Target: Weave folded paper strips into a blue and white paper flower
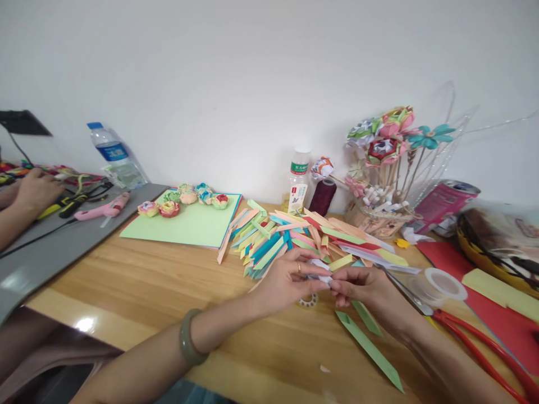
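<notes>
My left hand (290, 280) and my right hand (357, 283) meet over the wooden table, fingers closed on a small white folded paper piece (320, 271). The thumb and fingertips of both hands pinch it, and part of it is hidden by them. Just beyond my hands spreads a pile of folded paper strips (269, 247) in green, blue, orange, pink and yellow. A loose green paper strip (370, 350) lies below my right hand, with a shorter one beside it. Under my left hand, a small ring-shaped thing (309, 301) rests partly covered on the table.
Red-handled scissors (475, 342) and a spool (444, 284) lie to the right. Paper flowers (385, 134) stand in a basket (379, 219) behind. Several small paper flowers sit on green paper (181, 230). At far left are a pink glue gun (103, 209) and another person's hand (37, 188).
</notes>
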The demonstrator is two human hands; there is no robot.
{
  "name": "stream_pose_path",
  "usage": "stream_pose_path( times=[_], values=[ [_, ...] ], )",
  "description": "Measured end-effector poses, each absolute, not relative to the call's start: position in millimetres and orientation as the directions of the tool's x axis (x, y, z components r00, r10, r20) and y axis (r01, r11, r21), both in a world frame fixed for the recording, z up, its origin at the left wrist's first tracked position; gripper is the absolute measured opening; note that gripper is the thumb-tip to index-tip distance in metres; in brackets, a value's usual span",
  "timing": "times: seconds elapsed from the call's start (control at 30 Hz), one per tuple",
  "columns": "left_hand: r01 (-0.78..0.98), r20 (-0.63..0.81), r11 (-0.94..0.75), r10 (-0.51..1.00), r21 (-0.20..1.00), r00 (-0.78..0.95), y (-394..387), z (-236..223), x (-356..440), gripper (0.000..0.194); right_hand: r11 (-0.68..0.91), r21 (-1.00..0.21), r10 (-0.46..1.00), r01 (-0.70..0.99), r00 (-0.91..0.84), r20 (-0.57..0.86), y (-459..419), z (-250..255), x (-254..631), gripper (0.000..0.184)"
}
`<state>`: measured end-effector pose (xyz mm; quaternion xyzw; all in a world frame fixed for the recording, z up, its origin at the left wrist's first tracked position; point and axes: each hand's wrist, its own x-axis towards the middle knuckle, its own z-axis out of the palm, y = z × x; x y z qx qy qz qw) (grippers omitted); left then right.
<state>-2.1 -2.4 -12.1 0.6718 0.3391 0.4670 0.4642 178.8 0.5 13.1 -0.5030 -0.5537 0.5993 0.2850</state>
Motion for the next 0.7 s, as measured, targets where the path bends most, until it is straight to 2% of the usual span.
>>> stream_pose_path(
  times=[0.1,0.3,0.4,0.57,0.7],
  values=[
    [0.065,0.318,-0.356,0.893,0.932,0.318,-3.2,-10.1,-1.0,0.016,-0.191,-0.946,0.911,0.262,-0.311,-0.270,-1.2,13.4,175.6,0.025],
    [0.063,0.254,-0.284,0.921,0.957,0.294,-7.0,-8.0,1.3,0.016,-0.074,-0.926,0.957,0.370,-0.233,-0.170,-9.7,17.3,166.9,0.025],
    [0.051,0.230,-0.251,0.939,0.967,0.254,-6.6,-6.5,0.5,0.017,-0.058,-0.944,0.951,0.325,-0.270,-0.152,-9.7,20.1,168.8,0.022],
    [0.026,0.222,-0.235,0.944,0.972,0.244,-5.5,-5.2,-0.5,0.017,-0.147,-0.974,0.923,0.171,-0.331,-0.197,-4.1,17.1,176.1,0.022],
    [0.065,0.268,-0.289,0.937,0.955,0.223,-6.8,-5.7,0.7,0.016,-0.137,-0.964,0.928,0.226,-0.312,-0.205,-3.6,16.6,175.4,0.027]
  ],
)
